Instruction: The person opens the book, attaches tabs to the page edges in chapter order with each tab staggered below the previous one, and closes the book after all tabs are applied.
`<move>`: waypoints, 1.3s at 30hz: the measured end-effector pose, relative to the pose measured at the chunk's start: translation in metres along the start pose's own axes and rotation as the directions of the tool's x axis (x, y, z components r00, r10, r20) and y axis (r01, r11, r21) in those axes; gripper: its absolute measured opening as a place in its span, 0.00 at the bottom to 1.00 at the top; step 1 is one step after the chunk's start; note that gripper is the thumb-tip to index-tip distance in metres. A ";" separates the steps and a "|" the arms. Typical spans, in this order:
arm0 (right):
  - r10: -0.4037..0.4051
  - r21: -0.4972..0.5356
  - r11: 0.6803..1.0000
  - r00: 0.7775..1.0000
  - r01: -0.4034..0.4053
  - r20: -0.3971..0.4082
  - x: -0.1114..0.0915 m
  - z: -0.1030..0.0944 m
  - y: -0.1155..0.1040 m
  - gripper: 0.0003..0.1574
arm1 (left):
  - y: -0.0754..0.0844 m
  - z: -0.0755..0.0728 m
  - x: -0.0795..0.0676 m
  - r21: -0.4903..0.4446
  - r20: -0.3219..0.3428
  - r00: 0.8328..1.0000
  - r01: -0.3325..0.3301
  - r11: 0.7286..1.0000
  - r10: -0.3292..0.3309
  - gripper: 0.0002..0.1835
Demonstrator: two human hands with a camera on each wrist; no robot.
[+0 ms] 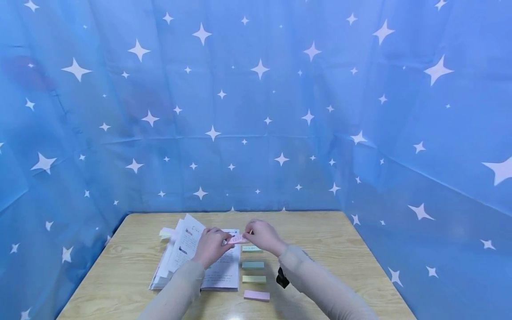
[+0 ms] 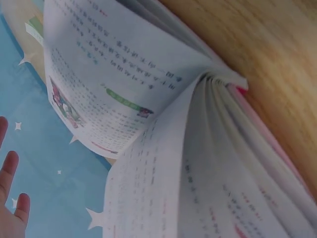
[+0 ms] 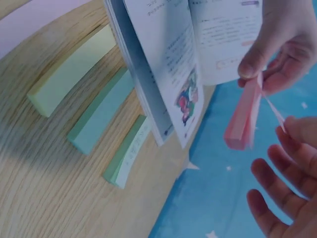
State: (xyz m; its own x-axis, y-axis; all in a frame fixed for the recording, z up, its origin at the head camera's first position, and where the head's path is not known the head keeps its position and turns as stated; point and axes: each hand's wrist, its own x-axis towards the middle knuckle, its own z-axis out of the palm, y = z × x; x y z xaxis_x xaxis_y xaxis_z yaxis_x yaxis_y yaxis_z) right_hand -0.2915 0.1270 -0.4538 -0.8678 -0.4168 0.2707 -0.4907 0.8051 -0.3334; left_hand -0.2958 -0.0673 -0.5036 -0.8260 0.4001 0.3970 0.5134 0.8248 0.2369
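Note:
Over the open book [image 1: 222, 272], my left hand [image 1: 210, 245] pinches one end of a pink sticky note pad [image 3: 241, 121] between thumb and fingers. My right hand [image 1: 264, 235] is beside it and pinches the free end of a thin pink sheet [image 3: 274, 110]. That sheet is lifted away from the pad, while its other end meets the pad at the left hand's grip. In the left wrist view, the book's printed pages [image 2: 114, 74] fan upward, and fingers [image 2: 9, 173] show at the left edge.
Right of the book, several sticky note pads lie in a column: a green one with a written-on white top [image 1: 252, 249], a teal one [image 1: 253, 265], a yellow one [image 1: 254, 279] and a pinkish-purple one [image 1: 257, 295]. Pale tabs [image 1: 166, 233] stick out from the book's left side.

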 end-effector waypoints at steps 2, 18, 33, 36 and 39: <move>-0.022 -0.004 1.000 1.000 0.022 -0.006 0.001 0.002 -0.002 0.08 | -0.003 0.002 -0.002 -0.008 -0.006 1.000 0.013 1.000 -0.013 0.11; -0.033 0.013 0.999 0.999 0.033 0.005 0.000 0.009 -0.010 0.12 | -0.010 0.010 -0.011 -0.046 -0.011 0.999 0.043 0.998 -0.044 0.12; -0.001 0.117 0.993 0.999 0.006 -0.044 0.007 -0.012 -0.002 0.08 | -0.016 0.001 -0.015 -0.095 0.059 0.997 0.059 0.994 -0.053 0.09; 0.039 0.131 0.991 0.998 -0.031 -0.056 0.007 -0.016 0.008 0.08 | -0.006 -0.003 -0.013 -0.172 0.153 0.988 0.013 0.985 0.014 0.10; 0.091 0.176 0.981 0.995 -0.081 -0.047 0.005 -0.016 0.018 0.09 | 0.011 -0.004 -0.016 -0.264 0.267 0.959 -0.021 0.964 0.094 0.10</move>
State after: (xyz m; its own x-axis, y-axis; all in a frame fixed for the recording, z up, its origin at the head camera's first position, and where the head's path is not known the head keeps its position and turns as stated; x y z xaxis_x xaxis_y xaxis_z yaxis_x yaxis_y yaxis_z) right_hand -0.3029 0.1460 -0.4443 -0.9041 -0.3213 0.2817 -0.4246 0.7492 -0.5083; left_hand -0.2761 -0.0666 -0.5035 -0.8059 0.5682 0.1664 0.5741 0.6812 0.4543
